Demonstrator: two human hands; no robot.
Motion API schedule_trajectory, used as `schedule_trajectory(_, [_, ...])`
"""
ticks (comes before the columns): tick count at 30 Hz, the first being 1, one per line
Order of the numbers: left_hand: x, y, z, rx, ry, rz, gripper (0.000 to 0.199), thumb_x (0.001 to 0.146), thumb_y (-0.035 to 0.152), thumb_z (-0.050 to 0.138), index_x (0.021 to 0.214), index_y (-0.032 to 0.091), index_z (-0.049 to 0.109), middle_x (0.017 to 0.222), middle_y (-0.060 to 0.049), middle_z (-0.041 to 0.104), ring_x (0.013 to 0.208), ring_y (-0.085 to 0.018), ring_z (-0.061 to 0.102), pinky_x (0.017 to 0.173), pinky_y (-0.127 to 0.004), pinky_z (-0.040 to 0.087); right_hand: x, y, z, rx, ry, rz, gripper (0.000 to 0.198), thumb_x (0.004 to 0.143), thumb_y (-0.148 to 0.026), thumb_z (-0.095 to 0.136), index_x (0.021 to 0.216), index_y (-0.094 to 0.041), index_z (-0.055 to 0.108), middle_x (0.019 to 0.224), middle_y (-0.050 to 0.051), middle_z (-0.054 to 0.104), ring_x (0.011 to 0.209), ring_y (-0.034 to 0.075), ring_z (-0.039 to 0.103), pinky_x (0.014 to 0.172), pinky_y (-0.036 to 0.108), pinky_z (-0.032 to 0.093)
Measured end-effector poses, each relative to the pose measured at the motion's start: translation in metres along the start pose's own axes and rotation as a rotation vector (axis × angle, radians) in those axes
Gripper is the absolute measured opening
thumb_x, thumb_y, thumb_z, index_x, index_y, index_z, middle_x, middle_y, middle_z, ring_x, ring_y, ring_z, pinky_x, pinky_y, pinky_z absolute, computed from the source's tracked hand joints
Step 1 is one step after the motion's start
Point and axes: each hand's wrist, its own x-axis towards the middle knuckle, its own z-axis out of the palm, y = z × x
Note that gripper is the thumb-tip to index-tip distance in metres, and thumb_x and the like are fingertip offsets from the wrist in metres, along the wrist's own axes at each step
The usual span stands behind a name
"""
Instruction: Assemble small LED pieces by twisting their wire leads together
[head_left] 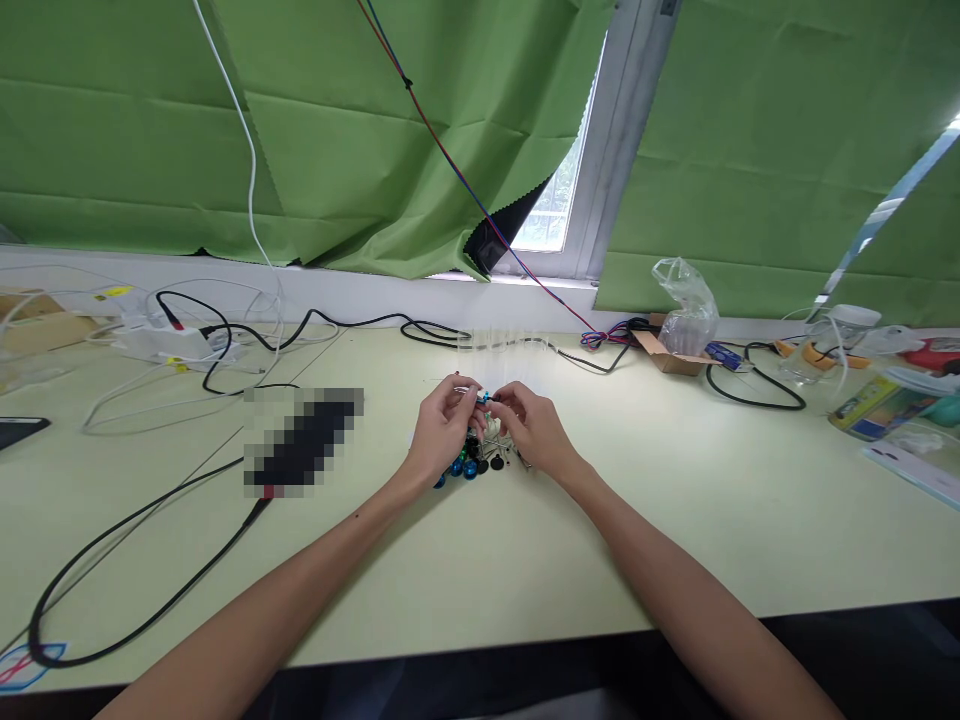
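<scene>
On the worktop [450,570], we have shiny blue balls [470,468] clustered between our wrists, presumably for short reach. Just beyond, our left hand [442,425] and right hand [536,425] pinch a small blue part [484,397], apparently steadying opposite ends.

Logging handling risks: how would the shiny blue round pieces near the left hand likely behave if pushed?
The blue pieces look rounded, so they would probably roll on the flat table. Their glossy highlights suggest smooth, perhaps slippery surfaces. Lying close to black pieces, they may bump those and stop short.

Green curtains [337,150]; bright window [555,212]
</scene>
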Motion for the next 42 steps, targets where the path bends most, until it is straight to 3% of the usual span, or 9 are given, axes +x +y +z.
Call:
schedule_trajectory(8, [-0.0004,-0.0015,0.0002,-0.022,-0.020,-0.001,0.022,0.087,0.043,0.058,0.092,0.021,0.056,0.064,0.001,0.060,0.055,-0.015,0.059,0.053,-0.028,0.049,-0.0011,-0.0001,0.0005,-0.026,-0.023,0.031,0.036,0.096,-0.047,0.041,0.076,-0.021,0.055,0.064,-0.001,0.061,0.055,0.012,0.054,0.059,0.026,0.043])
schedule_trajectory(15, [-0.0005,0.0009,0.0012,-0.002,0.008,-0.009,0.024,0.087,0.044,0.058,0.093,0.021,0.056,0.063,0.001,0.058,0.055,-0.015,0.059,0.054,-0.029,0.049,-0.0017,-0.0026,0.0000,0.026,0.015,0.012,0.029,0.088,-0.045,0.056,0.105,-0.022,0.051,0.083,0.001,0.063,0.061,0.013,0.059,0.059,0.027,0.046])
schedule_trajectory(23, [0.0003,-0.0011,0.0006,0.006,0.006,0.004,0.023,0.087,0.044,0.058,0.092,0.022,0.056,0.062,0.001,0.058,0.054,-0.015,0.059,0.053,-0.028,0.049,-0.0007,-0.0023,-0.0006,0.004,0.012,-0.020,0.018,0.090,-0.039,0.053,0.091,-0.021,0.051,0.079,0.001,0.062,0.062,0.014,0.058,0.060,0.027,0.045])
schedule_trajectory(30, [-0.0001,0.0003,0.0006,-0.024,-0.011,0.005,0.022,0.087,0.042,0.058,0.092,0.021,0.056,0.064,0.000,0.059,0.056,-0.015,0.059,0.053,-0.028,0.050,-0.0012,-0.0001,0.0001,-0.064,-0.014,0.007,0.030,0.096,-0.044,0.041,0.081,-0.021,0.053,0.066,-0.001,0.059,0.059,0.014,0.054,0.061,0.027,0.042])
schedule_trajectory(37, [0.0018,0.0062,0.0001,-0.024,0.015,0.011,0.022,0.087,0.042,0.059,0.092,0.021,0.056,0.061,0.002,0.057,0.053,-0.014,0.058,0.052,-0.028,0.049,-0.0021,-0.0015,-0.0003,0.015,0.006,0.003,0.027,0.090,-0.042,0.054,0.107,-0.022,0.050,0.086,0.001,0.062,0.062,0.013,0.058,0.060,0.026,0.045])
schedule_trajectory(42, [0.0009,0.0035,-0.0004,0.000,-0.001,0.013,0.022,0.089,0.042,0.057,0.093,0.020,0.056,0.062,0.001,0.058,0.053,-0.014,0.059,0.054,-0.027,0.049,-0.0010,-0.0029,-0.0011,0.039,0.016,-0.038,0.019,0.090,-0.037,0.054,0.101,-0.021,0.050,0.096,0.003,0.062,0.062,0.011,0.057,0.056,0.025,0.044])
